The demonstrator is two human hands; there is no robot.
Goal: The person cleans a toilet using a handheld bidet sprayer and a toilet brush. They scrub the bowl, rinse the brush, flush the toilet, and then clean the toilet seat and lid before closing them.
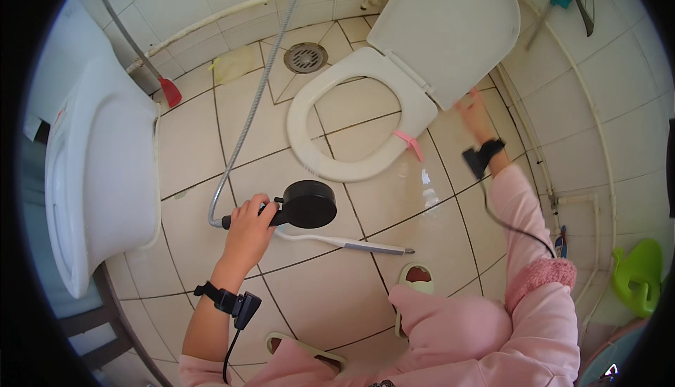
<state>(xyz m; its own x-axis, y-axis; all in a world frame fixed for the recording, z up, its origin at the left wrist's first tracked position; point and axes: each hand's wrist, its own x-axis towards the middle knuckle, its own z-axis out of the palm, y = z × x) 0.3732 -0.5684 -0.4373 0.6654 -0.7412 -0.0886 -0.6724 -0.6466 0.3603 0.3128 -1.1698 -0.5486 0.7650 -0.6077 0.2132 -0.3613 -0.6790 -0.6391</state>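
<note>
My left hand [252, 231] is closed around the handle of a black shower head [309, 204], joined to a ribbed metal hose [257, 92]. Fine streaks of water show between the head and a detached toilet seat [345, 171] lying on the tiled floor. The seat's raised lid [453, 23] spreads away behind it, and a pink strap [408, 142] hangs on its rim. My right hand [474, 110], blurred, is by the lid's lower right edge; whether it touches the lid I cannot tell. A white and grey long-handled brush [364, 244] lies below the shower head, its head end hidden.
A white toilet bowl [116, 165] stands at left, a red-ended grey stick [129, 41] behind it. A floor drain [306, 58] and yellowish cloth [235, 65] are near the back wall. Pipes [575, 70] run along the right wall, near a green plastic item [639, 276].
</note>
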